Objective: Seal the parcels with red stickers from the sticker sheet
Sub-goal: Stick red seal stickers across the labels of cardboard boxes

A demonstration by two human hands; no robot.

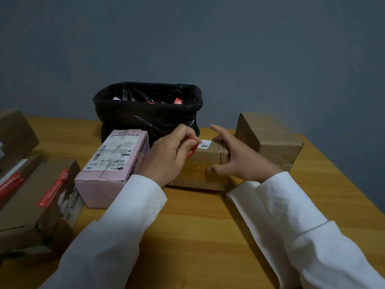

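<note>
A small brown cardboard parcel [205, 163] with a white label lies at the table's middle. My left hand [168, 155] pinches a red sticker [193, 146] over the parcel's top left edge. My right hand [235, 157] rests on the parcel's right side, thumb against its front and fingers spread. A white strip of sticker backing [248, 207] lies on the table under my right forearm; no red stickers show on it.
A pink box [112, 167] lies left of the parcel. Brown boxes with red stickers [39, 201] sit at far left, another brown box [268, 140] at right. A black-bagged bin [148, 111] stands behind. The wooden table [198, 226] runs to the right edge.
</note>
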